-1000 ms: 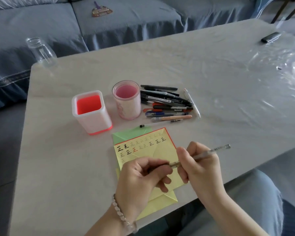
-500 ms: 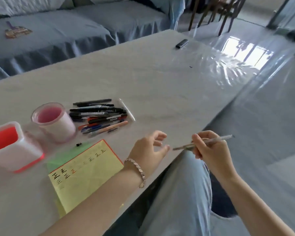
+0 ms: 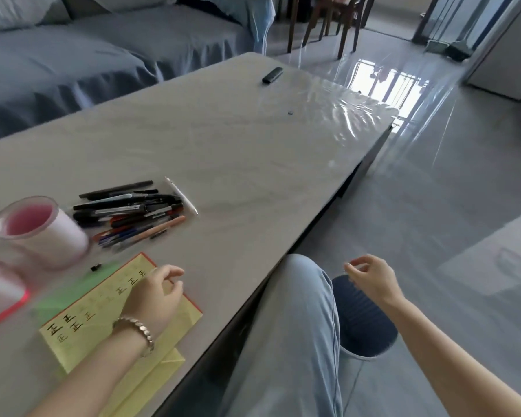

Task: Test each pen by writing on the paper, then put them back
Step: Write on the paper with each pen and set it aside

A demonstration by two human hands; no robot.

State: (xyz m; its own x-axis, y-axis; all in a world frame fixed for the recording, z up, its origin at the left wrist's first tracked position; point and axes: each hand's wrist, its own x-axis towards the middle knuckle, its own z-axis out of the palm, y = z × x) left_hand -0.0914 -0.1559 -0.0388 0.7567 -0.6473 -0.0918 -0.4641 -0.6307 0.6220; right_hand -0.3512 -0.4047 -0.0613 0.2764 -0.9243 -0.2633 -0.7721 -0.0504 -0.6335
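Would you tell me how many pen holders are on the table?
2: a round pink cup left of the pen pile; a square red-based holder at the frame's left edge, cropped.

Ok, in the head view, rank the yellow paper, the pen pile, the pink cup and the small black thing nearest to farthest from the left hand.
1. The yellow paper: under the left hand.
2. The pen pile: just beyond the hand.
3. The pink cup: farther off, to the left.
4. The small black thing: at the far end of the table.
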